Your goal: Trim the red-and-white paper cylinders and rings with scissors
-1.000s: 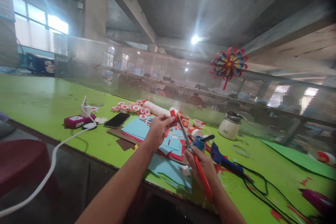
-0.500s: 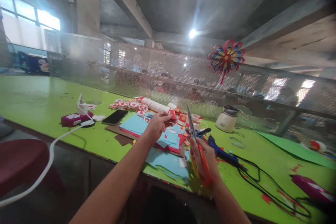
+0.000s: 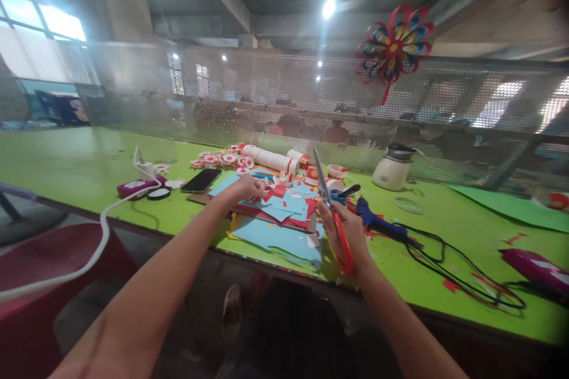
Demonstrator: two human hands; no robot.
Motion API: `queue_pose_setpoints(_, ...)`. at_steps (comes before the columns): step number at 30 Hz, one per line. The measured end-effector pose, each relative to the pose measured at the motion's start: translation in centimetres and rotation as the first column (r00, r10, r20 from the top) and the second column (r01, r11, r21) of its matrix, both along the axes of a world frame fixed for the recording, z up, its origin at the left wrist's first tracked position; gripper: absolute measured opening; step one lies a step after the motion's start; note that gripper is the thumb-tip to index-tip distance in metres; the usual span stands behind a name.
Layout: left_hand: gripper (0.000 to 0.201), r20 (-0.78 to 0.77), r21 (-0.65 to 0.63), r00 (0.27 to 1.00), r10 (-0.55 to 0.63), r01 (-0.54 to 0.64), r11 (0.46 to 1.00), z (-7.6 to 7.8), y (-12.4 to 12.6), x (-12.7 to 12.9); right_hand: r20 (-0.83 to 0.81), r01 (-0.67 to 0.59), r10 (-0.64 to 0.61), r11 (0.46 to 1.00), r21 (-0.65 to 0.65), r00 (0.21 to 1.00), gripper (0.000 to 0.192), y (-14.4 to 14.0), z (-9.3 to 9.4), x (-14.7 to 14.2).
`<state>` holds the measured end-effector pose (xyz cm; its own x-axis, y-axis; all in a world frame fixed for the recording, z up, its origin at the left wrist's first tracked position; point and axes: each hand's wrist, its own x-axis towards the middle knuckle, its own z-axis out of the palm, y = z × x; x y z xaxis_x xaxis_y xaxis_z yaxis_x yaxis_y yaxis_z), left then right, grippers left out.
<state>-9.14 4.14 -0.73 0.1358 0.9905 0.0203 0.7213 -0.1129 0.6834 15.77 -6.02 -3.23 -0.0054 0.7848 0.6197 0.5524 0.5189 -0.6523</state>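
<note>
Fingers of the left hand [image 3: 247, 188] curled low over light-blue paper sheets [image 3: 281, 209]; whether they grip anything, cannot tell. Red paper piece [image 3: 280, 190] lies on the sheets, just right of the fingertips. Further right: orange-handled scissors [image 3: 342, 241], blades pointing up, grasped by right hand [image 3: 349, 226]. Blue glue gun [image 3: 377, 222] beside that hand, on green table [image 3: 398, 275].

From where I stand, no text, brand, number or sign can be read. The cream jug [image 3: 391, 174] bears a small mark on its front, too small to make out. The dark blue box [image 3: 56, 105] carries a blurred printed picture. Any lettering on the purple unit's [image 3: 528, 262] pale panel is illegible.
</note>
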Motion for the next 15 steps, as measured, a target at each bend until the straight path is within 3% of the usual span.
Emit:
queue_pose_setpoints(5, 0.015, -0.088, -0.02, 0.993, 0.074, -0.076, 0.997, 0.2, 2.5, -0.9, 0.044, 0.013, -0.015, 0.999, 0.033, 0.999, 0.04, 0.0, -0.2, -0.2)
queue_pose_setpoints(10, 0.019, -0.147, -0.13, 0.986, 0.082, -0.102, 0.986, 0.7, 4.9, -0.5, 0.069, 0.01, -0.013, 0.999, 0.043, 0.997, 0.046, -0.3, 0.0, -0.5)
queue_pose_setpoints(15, 0.022, -0.072, -0.1, 0.995, 0.074, -0.081, 0.992, 0.0, 5.8, -0.5, 0.06, -0.002, -0.001, 0.999, 0.05, 0.998, 0.042, -0.4, 0.0, -0.5)
